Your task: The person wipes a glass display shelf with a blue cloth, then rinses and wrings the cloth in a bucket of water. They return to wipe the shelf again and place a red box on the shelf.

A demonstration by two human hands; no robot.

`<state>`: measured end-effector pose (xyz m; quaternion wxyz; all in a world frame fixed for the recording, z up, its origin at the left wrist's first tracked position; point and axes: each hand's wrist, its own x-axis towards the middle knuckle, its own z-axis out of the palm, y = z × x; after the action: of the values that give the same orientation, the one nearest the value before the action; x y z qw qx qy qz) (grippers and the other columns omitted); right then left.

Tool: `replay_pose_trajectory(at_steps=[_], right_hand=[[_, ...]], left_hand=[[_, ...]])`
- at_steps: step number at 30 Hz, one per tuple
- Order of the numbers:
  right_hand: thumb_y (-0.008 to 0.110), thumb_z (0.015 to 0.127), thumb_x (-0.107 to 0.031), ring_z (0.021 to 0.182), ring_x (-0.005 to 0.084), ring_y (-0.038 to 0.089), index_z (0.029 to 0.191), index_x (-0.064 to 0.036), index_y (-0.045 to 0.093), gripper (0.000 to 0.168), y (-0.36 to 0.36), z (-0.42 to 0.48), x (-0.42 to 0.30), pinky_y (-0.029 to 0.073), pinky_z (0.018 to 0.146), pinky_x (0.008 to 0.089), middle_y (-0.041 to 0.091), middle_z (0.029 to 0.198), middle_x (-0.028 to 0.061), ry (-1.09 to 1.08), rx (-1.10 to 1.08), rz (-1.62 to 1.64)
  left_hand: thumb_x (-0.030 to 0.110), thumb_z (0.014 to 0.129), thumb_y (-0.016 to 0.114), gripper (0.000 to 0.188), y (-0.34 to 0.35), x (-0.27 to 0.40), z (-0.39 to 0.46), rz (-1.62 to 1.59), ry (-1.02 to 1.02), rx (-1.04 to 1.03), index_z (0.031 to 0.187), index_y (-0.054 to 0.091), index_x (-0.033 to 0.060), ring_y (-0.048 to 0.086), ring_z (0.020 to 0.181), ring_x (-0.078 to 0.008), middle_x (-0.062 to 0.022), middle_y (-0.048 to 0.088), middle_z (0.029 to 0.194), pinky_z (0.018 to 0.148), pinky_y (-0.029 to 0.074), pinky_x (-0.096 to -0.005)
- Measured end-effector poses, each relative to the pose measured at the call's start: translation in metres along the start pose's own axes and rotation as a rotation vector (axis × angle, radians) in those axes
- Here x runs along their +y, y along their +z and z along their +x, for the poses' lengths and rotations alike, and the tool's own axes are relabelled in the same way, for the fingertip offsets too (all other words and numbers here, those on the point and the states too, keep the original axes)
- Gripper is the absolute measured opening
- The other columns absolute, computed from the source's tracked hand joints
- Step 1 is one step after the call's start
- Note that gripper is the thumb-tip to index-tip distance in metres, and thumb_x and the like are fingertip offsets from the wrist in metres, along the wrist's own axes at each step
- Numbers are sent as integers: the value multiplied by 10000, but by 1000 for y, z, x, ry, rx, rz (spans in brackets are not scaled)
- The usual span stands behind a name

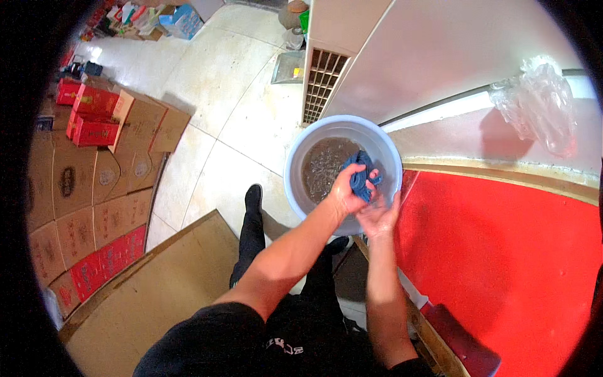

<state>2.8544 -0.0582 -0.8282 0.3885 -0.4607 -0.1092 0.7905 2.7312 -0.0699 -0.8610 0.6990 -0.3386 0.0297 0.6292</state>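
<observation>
A wet, bunched blue cloth point(360, 184) is gripped in my left hand point(346, 188), its thumb on top and fingertips showing at the far side. Just below and to the right, my right hand point(380, 214) has its fingers apart, slightly blurred; whether it touches the cloth is hard to tell. Both hands are over a pale blue plastic bucket point(293, 193). Murky brown water point(325, 167) with bubbles fills its lower part.
A red surface point(494, 245) lies right of the bucket, below a hanging clear plastic bag point(541, 108). Beyond the bucket is a wall vent grille point(325, 85). Stacked cardboard boxes point(108, 174) and a brown board point(155, 278) are on the left. My feet stand on tiles point(254, 151).
</observation>
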Motion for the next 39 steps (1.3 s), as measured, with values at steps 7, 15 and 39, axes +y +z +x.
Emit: replay_pose_trajectory(at_steps=[7,15,39], right_hand=[[605,949,-468,1131,236,528,1355,-110,510,550,14,66,56,439,998,439,528,1278,69,-159,-554,766],[701,904,-431,957,222,548,1454,-178,427,664,20,94,-37,515,811,397,504,1139,68,100,-608,269],[746,742,-157,1093,402,607,1083,-14,562,413,53,105,-17,471,946,435,643,1117,256,-511,343,-1410]], left_hand=[[209,872,667,410,40,-55,-36,-330,-72,-115,1248,541,107,607,819,-116,-136,600,1092,567,520,-188],[352,927,693,428,57,-34,-49,44,-247,-21,1221,534,85,535,685,-115,-104,587,917,466,447,-189],[245,894,589,537,30,-11,-16,2644,368,403,1289,331,-11,679,853,-472,-322,666,1003,778,542,-559]])
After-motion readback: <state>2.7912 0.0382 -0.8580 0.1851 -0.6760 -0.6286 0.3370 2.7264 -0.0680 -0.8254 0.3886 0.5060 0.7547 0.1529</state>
